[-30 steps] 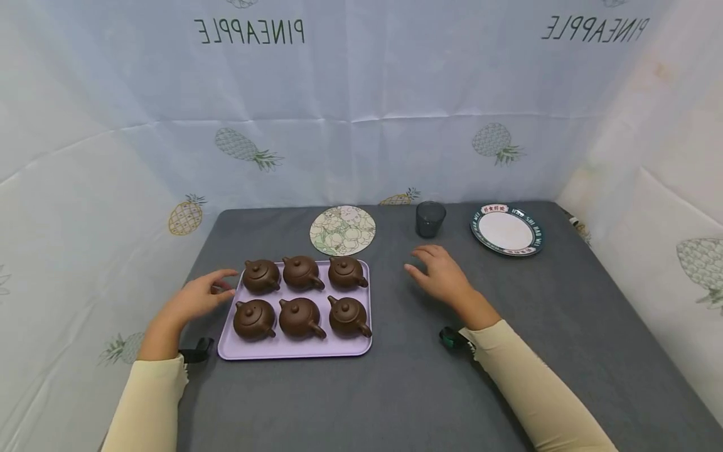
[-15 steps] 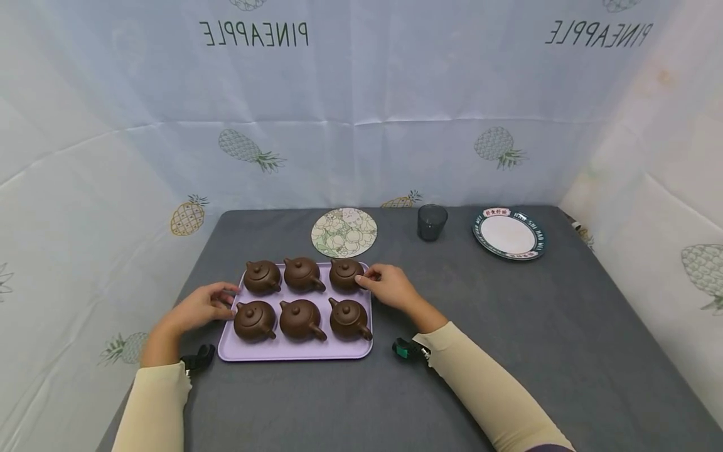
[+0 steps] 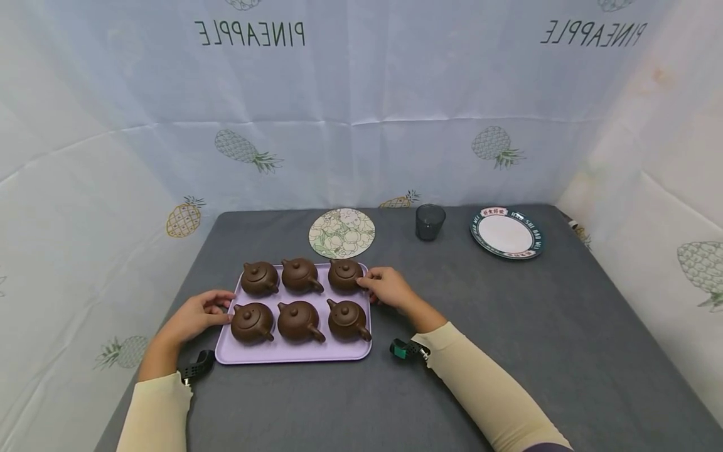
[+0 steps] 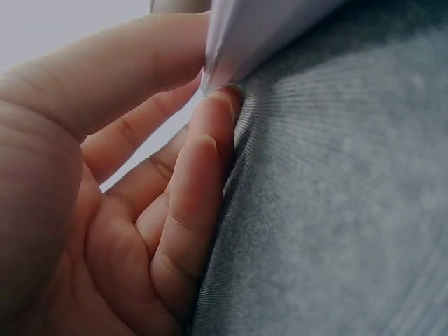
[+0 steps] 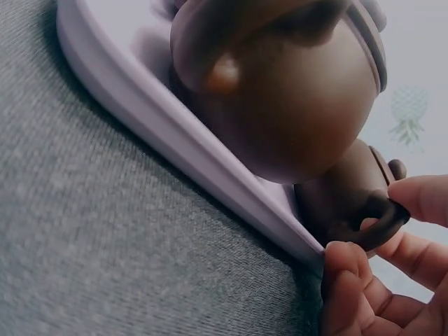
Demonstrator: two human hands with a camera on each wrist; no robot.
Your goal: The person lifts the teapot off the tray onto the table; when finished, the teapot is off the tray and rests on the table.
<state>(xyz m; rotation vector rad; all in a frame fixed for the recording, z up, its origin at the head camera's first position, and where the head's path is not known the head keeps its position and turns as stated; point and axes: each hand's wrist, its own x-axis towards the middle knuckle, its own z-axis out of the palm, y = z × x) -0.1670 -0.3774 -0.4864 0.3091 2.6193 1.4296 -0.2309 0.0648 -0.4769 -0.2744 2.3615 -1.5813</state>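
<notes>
A lilac tray (image 3: pixel 294 353) carries several small brown clay teapots in two rows. At its left edge my left hand (image 3: pixel 194 316) grips the rim. The left wrist view shows the thumb against the tray wall (image 4: pixel 269 31) and the fingers low beside it, touching the grey cloth. My right hand (image 3: pixel 391 290) holds the right edge near the back corner. In the right wrist view its curled fingertips (image 5: pixel 343 262) meet the tray's edge, while the thumb touches the handle of the back right teapot (image 5: pixel 336 199). A nearer teapot (image 5: pixel 308 105) stands in front.
Behind the tray lies a round patterned mat (image 3: pixel 341 233). A dark glass cup (image 3: pixel 430 221) and a white plate with a green rim (image 3: pixel 506 233) stand at the back right. Pineapple-print curtains (image 3: pixel 361 157) enclose the grey table (image 3: pixel 480 314).
My right hand has moved left from over the table to the tray's right edge. The left hand has shifted slightly down and closed on the left rim. The teapots keep their places on the tray.
</notes>
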